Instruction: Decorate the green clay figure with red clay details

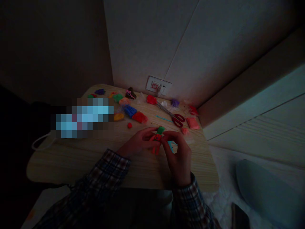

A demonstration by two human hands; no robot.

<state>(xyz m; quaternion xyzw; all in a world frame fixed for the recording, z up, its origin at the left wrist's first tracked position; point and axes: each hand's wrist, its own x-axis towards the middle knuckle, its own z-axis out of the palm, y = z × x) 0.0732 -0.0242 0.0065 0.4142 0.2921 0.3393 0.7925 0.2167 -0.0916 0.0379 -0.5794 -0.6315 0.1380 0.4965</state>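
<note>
Both hands meet over the middle of a small wooden table (71, 159). My left hand (138, 141) and my right hand (177, 154) pinch a small clay figure (156, 140) between them. The figure has an orange-red body and legs and a green head piece on top. A light blue tool (170, 146) shows beside my right fingers, partly hidden by the hand. Both sleeves are plaid.
Several coloured clay lumps in bags lie across the table's far half, with a small red ball (129, 125). Red-handled scissors (175, 117) lie at the right. A wall socket (158, 86) sits behind. A blurred patch covers something at the left. Bedding lies to the right.
</note>
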